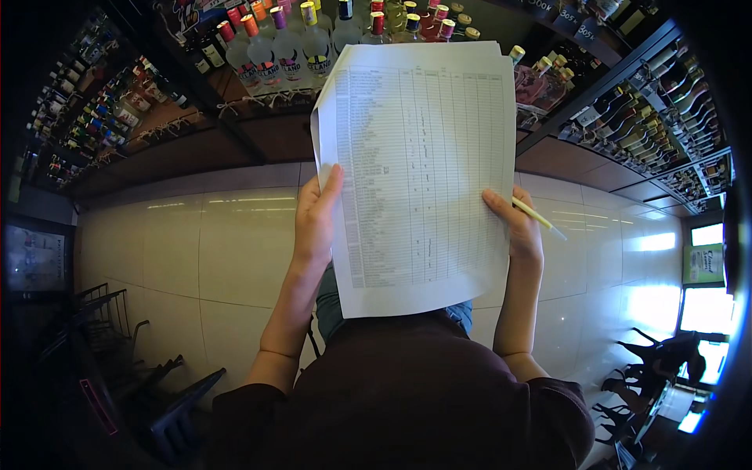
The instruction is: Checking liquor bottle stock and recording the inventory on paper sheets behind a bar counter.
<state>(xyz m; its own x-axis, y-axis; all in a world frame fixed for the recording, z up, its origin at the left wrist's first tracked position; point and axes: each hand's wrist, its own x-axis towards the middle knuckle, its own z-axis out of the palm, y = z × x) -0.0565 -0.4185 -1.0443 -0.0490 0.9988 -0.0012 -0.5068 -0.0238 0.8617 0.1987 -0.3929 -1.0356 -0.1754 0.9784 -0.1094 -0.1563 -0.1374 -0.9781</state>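
Observation:
A stack of printed paper sheets (423, 176) is held up in front of my body, its top page a table with many rows and a few handwritten marks. My left hand (317, 211) grips the left edge, thumb on the front. On the opposite edge my right hand (517, 220) pinches the sheets the same way. A slim yellow pen (540, 218) also sits in my right hand, its translucent end pointing out and down to the right. Some page corners are folded back at the upper left of the stack.
Beyond the paper, clear glass liquor bottles (288, 56) with coloured caps line a shelf. More bottle shelves stand at left (106, 111) and right (634, 117). Pale floor tiles (247, 235) surround me. Dark chairs (658, 358) are at the lower right, and a black metal rack (111, 317) at the left.

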